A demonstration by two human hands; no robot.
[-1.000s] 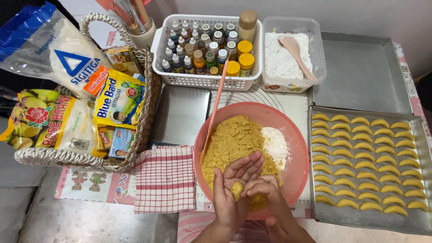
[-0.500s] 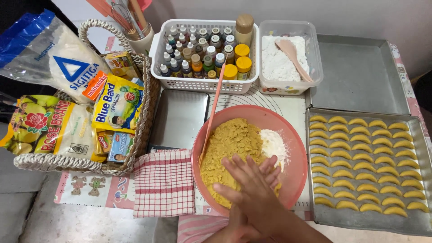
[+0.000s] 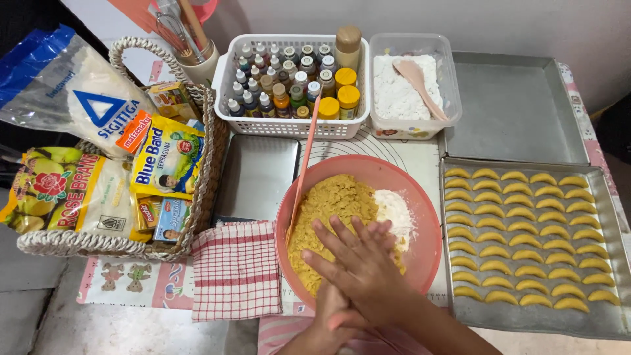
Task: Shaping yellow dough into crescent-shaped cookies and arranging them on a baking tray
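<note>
Yellow crumbly dough [image 3: 332,217] is lying just beyond the fingertips, inside the salmon-pink bowl [image 3: 420,260]. Over it, the right hand [image 3: 358,273] is pressing flat, fingers spread, on the left hand [image 3: 332,322], palms together (whatever sits between them is hidden). Right of the hands, a tray [image 3: 614,315] is holding rows of crescent cookies [image 3: 526,233]; left, a red-checked cloth [image 3: 235,269] is lying.

white flour bag [image 3: 72,98], blue triangle | yellow sachet [image 3: 167,158] in wicker basket [image 3: 204,197] | floral bag [image 3: 66,194]
</note>
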